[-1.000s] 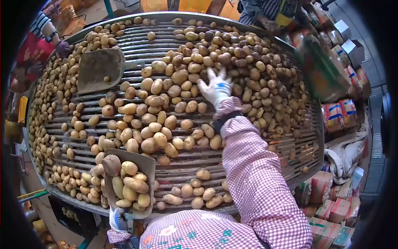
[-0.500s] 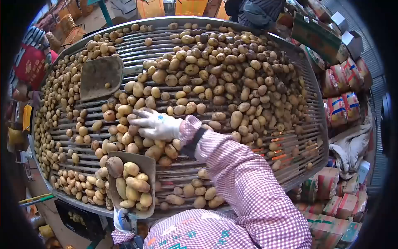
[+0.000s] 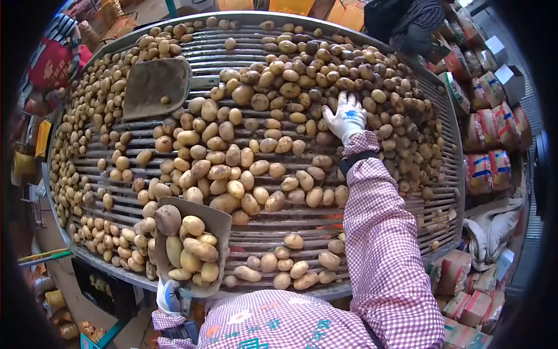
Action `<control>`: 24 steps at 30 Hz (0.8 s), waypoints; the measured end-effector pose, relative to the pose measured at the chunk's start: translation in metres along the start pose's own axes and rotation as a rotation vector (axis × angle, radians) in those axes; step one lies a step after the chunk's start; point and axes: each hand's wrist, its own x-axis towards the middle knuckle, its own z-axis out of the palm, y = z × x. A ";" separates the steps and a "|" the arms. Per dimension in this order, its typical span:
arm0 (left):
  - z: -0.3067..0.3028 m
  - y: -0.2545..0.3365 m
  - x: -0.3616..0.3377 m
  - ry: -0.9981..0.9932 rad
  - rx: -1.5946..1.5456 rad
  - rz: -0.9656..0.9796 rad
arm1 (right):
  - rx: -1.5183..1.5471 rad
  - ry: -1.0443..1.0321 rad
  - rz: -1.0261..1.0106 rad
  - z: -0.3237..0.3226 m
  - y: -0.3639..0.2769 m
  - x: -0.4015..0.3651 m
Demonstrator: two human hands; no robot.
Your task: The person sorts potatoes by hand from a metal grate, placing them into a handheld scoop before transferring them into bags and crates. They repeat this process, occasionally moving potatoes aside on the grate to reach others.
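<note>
My right hand (image 3: 347, 118), in a white glove with a blue mark, rests with spread fingers on the heap of potatoes (image 3: 293, 90) at the right of the slatted table (image 3: 200, 63). At the near edge my gloved left hand (image 3: 167, 296) is closed at the lower end of a scoop (image 3: 223, 232); the handle is mostly hidden. Several larger potatoes (image 3: 199, 249) lie in that scoop. Loose potatoes (image 3: 232, 156) cover the slats between my hands.
A second scoop (image 3: 152, 87) with one small potato lies on the far left slats. Another person (image 3: 55, 64) stands at the left edge, and a person in dark clothing (image 3: 407, 26) is at the far side. Stacked printed packages (image 3: 488, 168) stand at the right.
My right hand has moved right and farther away, from the middle potatoes to the right heap. Middle potatoes have shifted to the right. My left hand stays at the scoop.
</note>
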 end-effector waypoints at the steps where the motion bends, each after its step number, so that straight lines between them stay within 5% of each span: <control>1: -0.002 -0.004 0.002 -0.002 -0.004 0.011 | -0.037 -0.040 0.016 -0.009 -0.006 -0.005; 6: -0.005 -0.008 0.001 -0.004 -0.095 -0.047 | -0.068 -0.121 -0.047 -0.025 -0.002 -0.007; 8: -0.011 -0.013 0.003 -0.021 0.159 0.052 | -0.036 -0.219 0.006 -0.034 -0.006 0.002; 10: -0.011 -0.015 0.001 0.022 -0.023 0.008 | 0.084 -0.248 0.065 -0.028 -0.005 0.003; 15: -0.017 -0.029 0.001 0.043 0.310 0.182 | 0.073 -0.225 0.001 -0.015 -0.004 -0.017; 18: 0.004 -0.001 -0.002 0.029 -0.042 0.006 | 0.062 -0.201 -0.152 -0.015 -0.018 -0.042; 24: 0.000 -0.008 0.000 -0.013 -0.067 0.032 | 0.153 -0.239 -0.210 -0.016 -0.065 -0.096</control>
